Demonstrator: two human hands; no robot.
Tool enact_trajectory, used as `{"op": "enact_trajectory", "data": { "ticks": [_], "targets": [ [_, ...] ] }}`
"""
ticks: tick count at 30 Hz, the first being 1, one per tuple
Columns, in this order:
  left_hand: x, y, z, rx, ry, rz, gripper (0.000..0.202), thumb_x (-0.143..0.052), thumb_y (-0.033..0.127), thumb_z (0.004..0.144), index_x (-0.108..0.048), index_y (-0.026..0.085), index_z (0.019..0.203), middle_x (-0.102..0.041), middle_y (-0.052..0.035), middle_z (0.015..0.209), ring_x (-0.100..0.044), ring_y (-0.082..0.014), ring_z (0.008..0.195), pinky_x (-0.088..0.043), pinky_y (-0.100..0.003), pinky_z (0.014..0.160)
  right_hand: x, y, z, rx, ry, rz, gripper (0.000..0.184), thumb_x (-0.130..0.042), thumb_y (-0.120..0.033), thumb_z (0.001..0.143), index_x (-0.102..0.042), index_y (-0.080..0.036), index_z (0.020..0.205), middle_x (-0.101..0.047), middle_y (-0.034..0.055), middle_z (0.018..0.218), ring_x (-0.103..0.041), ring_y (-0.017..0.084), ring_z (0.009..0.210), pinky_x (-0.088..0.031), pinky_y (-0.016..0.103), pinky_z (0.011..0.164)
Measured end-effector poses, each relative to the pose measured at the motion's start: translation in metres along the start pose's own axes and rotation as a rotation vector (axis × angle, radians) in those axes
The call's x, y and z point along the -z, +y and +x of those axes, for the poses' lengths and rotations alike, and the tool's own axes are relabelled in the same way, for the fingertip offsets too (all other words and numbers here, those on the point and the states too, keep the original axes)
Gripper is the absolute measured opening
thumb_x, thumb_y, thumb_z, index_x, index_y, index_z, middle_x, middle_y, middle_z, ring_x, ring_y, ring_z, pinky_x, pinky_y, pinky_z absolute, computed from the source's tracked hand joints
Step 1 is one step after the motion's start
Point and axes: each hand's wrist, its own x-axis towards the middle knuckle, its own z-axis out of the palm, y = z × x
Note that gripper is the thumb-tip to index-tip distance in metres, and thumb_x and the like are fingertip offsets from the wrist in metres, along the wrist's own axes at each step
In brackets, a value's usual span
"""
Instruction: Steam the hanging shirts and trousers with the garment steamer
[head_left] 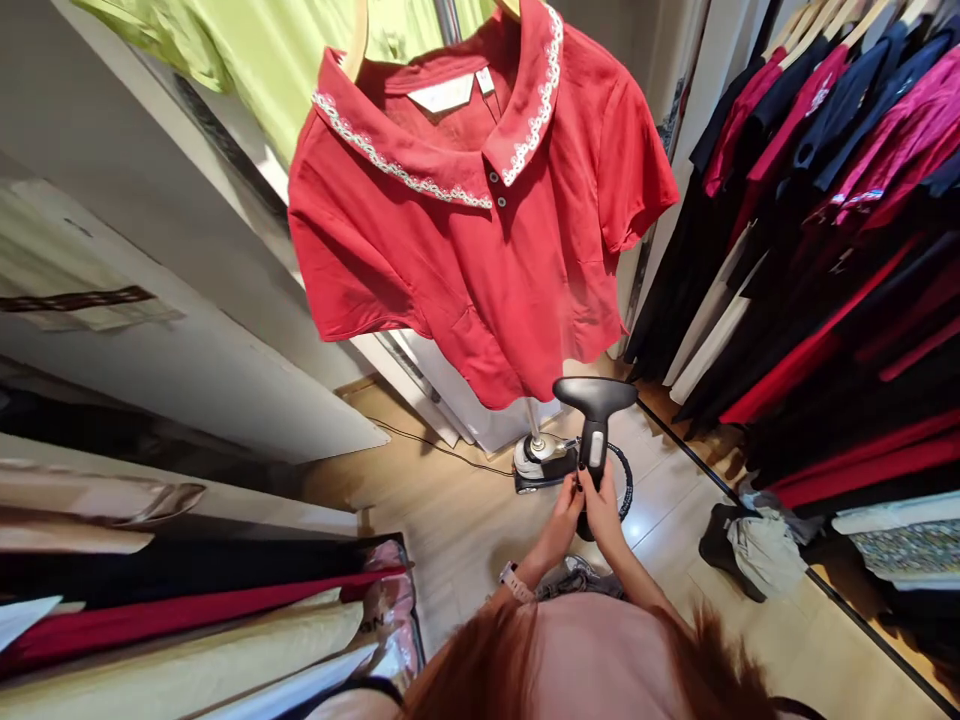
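A black garment steamer head (595, 398) with a grey button stands upright in front of me. My right hand (604, 505) is closed around its handle. From the other side, my left hand (559, 525) grips the same handle, its fingers partly hidden and close to the right hand's. Just beyond the steamer head hangs a red short-sleeved blouse (480, 270) with white lace trim along its collar. Pale haze, like steam, lies over the blouse's lower right part. On the floor behind my hands sits the steamer base (538, 460), with a black hose (626, 485) curving from it.
Dark and red clothes (840, 250) hang in a row on the right. A yellow-green garment (255, 60) hangs behind the blouse. More hanging clothes (225, 600) fill the lower left. A cord (442, 450) crosses the floor, and crumpled cloth (765, 550) lies at the right.
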Motion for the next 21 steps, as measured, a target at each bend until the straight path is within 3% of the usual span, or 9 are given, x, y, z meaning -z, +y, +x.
{"op": "enact_trajectory", "data": {
  "ticks": [3, 5, 7, 9, 10, 12, 14, 17, 21],
  "targets": [
    [-0.008, 0.016, -0.002, -0.117, 0.01, 0.042, 0.031, -0.084, 0.033, 0.071, -0.069, 0.021, 0.095, -0.072, -0.0082, 0.095, -0.067, -0.0251, 0.111, -0.049, -0.033, 0.104, 0.001, -0.024, -0.007, 0.026, -0.068, -0.036, 0.05, -0.037, -0.056, 0.097, -0.064, -0.024, 0.125, -0.065, 0.0124, 0.123, -0.057, 0.025, 0.122, -0.045, 0.044, 0.109],
    [-0.007, 0.021, 0.0, -0.156, 0.074, 0.063, 0.034, -0.082, 0.033, 0.073, -0.065, 0.021, 0.1, -0.068, -0.0028, 0.079, -0.07, -0.0211, 0.085, -0.056, -0.031, 0.085, 0.015, -0.035, -0.006, 0.12, -0.138, -0.121, 0.044, -0.038, -0.052, 0.099, -0.071, -0.028, 0.116, -0.064, 0.0102, 0.128, -0.051, 0.025, 0.129, -0.038, 0.047, 0.115],
    [-0.004, 0.021, 0.003, -0.144, 0.165, 0.069, 0.034, -0.079, 0.036, 0.075, -0.061, 0.021, 0.1, -0.062, 0.002, 0.066, -0.062, -0.0162, 0.059, -0.053, -0.027, 0.061, 0.036, -0.042, 0.009, 0.181, -0.217, -0.092, 0.033, -0.05, -0.048, 0.096, -0.075, -0.029, 0.103, -0.065, 0.0074, 0.128, -0.049, 0.025, 0.129, -0.033, 0.046, 0.118],
    [-0.001, 0.016, 0.004, -0.149, 0.295, 0.043, 0.035, -0.078, 0.041, 0.074, -0.058, 0.02, 0.093, -0.059, 0.0036, 0.06, -0.053, -0.0131, 0.047, -0.047, -0.024, 0.049, 0.059, -0.043, 0.044, 0.114, -0.197, 0.089, 0.024, -0.062, -0.045, 0.086, -0.075, -0.025, 0.091, -0.068, 0.0072, 0.118, -0.054, 0.024, 0.121, -0.036, 0.042, 0.115],
    [-0.001, 0.012, 0.004, -0.166, 0.365, 0.023, 0.036, -0.079, 0.043, 0.071, -0.056, 0.02, 0.088, -0.058, 0.0033, 0.059, -0.053, -0.0126, 0.045, -0.046, -0.024, 0.047, 0.067, -0.041, 0.069, 0.018, -0.123, 0.229, 0.023, -0.067, -0.044, 0.078, -0.073, -0.023, 0.084, -0.069, 0.0077, 0.107, -0.059, 0.024, 0.112, -0.04, 0.041, 0.111],
    [-0.003, 0.006, 0.0, -0.208, 0.485, -0.014, 0.04, -0.082, 0.046, 0.067, -0.056, 0.019, 0.082, -0.059, 0.0018, 0.058, -0.054, -0.0127, 0.046, -0.047, -0.024, 0.048, 0.074, -0.033, 0.129, -0.071, -0.083, 0.277, 0.028, -0.055, -0.048, 0.081, -0.066, -0.022, 0.082, -0.069, 0.0072, 0.098, -0.061, 0.021, 0.101, -0.047, 0.04, 0.102],
    [-0.011, 0.001, -0.004, -0.249, 0.579, -0.046, 0.041, -0.084, 0.045, 0.065, -0.058, 0.017, 0.079, -0.06, 0.0006, 0.06, -0.055, -0.0122, 0.048, -0.047, -0.024, 0.049, 0.063, -0.019, 0.19, -0.157, -0.147, 0.296, 0.032, -0.048, -0.05, 0.083, -0.061, -0.021, 0.081, -0.069, 0.0078, 0.09, -0.063, 0.021, 0.095, -0.051, 0.039, 0.095],
    [-0.036, -0.005, -0.008, -0.309, 0.726, -0.092, 0.041, -0.085, 0.046, 0.065, -0.059, 0.017, 0.077, -0.059, 0.001, 0.06, -0.053, -0.0108, 0.047, -0.045, -0.023, 0.046, 0.024, -0.005, 0.256, -0.26, -0.335, 0.334, 0.039, -0.04, -0.057, 0.086, -0.057, -0.022, 0.081, -0.069, 0.0107, 0.086, -0.065, 0.023, 0.092, -0.055, 0.041, 0.084],
    [-0.069, -0.016, -0.008, -0.36, 0.899, -0.147, 0.043, -0.086, 0.048, 0.063, -0.061, 0.018, 0.081, -0.06, 0.0012, 0.061, -0.053, -0.0109, 0.046, -0.044, -0.023, 0.045, -0.022, -0.001, 0.284, -0.299, -0.573, 0.384, 0.042, -0.038, -0.063, 0.087, -0.054, -0.024, 0.082, -0.069, 0.0089, 0.086, -0.066, 0.022, 0.091, -0.057, 0.042, 0.082]
  ]
}}
